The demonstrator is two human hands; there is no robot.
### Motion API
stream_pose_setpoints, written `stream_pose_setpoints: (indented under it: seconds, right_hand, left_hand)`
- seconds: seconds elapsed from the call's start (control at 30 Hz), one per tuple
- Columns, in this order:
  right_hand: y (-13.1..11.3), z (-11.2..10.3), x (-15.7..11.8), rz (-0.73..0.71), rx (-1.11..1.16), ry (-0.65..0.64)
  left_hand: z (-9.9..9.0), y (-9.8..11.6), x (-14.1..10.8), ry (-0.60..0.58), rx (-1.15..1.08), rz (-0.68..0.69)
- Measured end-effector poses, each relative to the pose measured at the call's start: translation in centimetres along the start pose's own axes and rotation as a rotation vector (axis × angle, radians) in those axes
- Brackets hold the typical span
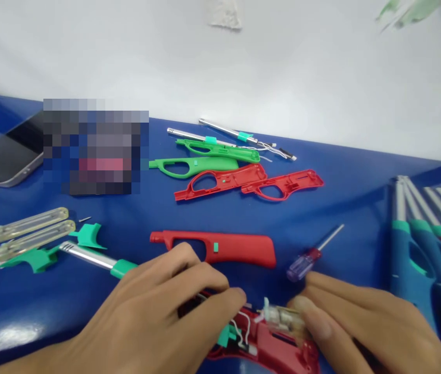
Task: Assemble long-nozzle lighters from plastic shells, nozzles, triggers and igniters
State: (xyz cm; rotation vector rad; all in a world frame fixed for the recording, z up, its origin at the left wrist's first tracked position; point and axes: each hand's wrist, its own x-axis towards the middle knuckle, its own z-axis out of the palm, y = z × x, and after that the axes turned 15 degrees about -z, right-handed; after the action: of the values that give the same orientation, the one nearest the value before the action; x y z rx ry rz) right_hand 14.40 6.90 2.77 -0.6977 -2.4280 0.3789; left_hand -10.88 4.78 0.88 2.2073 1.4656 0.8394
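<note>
My left hand [181,306] presses down on an opened red lighter shell half [282,350] at the bottom middle, its fingers curled over it. White wires and a green trigger [226,335] show inside that shell. A silver lighter tube [88,255] with a green collar sticks out to the left from under my left hand. Between thumb and fingers, my right hand [364,317] pinches a clear gas tank [282,318] with a pale valve end, just over the shell. Beyond my hands lies a red shell half [239,249], outer side up.
A purple-handled screwdriver [302,265] lies near my right hand. At right are several blue lighters [411,259]. Leftward lie clear gas tanks [33,241], green triggers [90,236] and a phone [10,148]. Green shells [220,150], red shells [228,182] and tubes [224,129] lie behind.
</note>
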Motion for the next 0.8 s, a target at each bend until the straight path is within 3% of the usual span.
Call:
stream_pose_setpoints:
  seconds: [0.23, 0.8]
  right_hand:
    - [0.3, 0.7, 0.17, 0.023, -0.04, -0.014]
    - [0.11, 0.72, 0.04, -0.009, 0.031, -0.035]
  left_hand:
    - [-0.05, 0.28, -0.02, 0.005, -0.007, -0.043]
    - [-0.6, 0.52, -0.05, -0.035, 0.082, 0.022]
